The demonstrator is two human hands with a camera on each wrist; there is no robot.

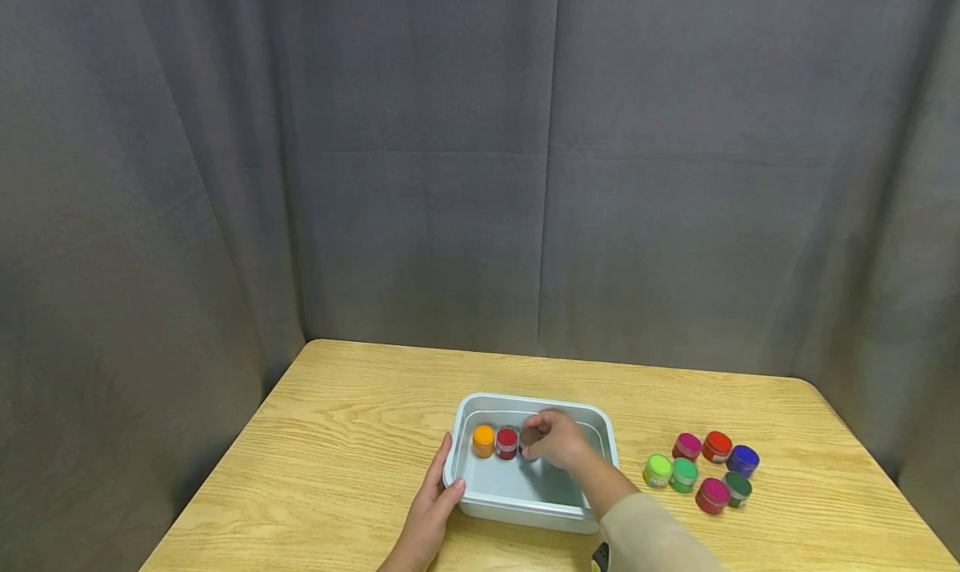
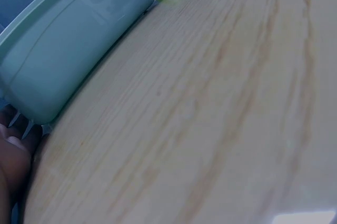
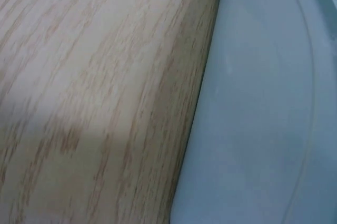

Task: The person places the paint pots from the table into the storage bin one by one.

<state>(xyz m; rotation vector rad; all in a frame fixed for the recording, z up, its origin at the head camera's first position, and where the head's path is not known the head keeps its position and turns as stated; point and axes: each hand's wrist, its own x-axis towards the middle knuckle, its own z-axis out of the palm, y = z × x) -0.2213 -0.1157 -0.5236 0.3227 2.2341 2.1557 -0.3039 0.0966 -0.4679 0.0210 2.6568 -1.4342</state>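
Note:
A pale grey-blue plastic tub (image 1: 517,512) sits on the wooden table. My left hand (image 1: 429,518) holds its near left corner, thumb at the rim and fingers along the outer side; some of those fingers (image 2: 18,129) show by the tub's base in the left wrist view. Inside the tub, an orange paint jar (image 1: 483,442) and a dark red paint jar (image 1: 507,444) stand side by side. Just right of them, my right hand (image 1: 561,443) reaches in and pinches a dark paint jar (image 1: 524,440), mostly hidden by the fingers. The right wrist view shows only tub and table.
Several more paint jars stand grouped on the table right of the tub, among them a lime green one (image 1: 657,470), a blue one (image 1: 743,461) and a red one (image 1: 717,447). Grey curtains (image 1: 420,222) hang behind the table (image 1: 315,455) and at both sides.

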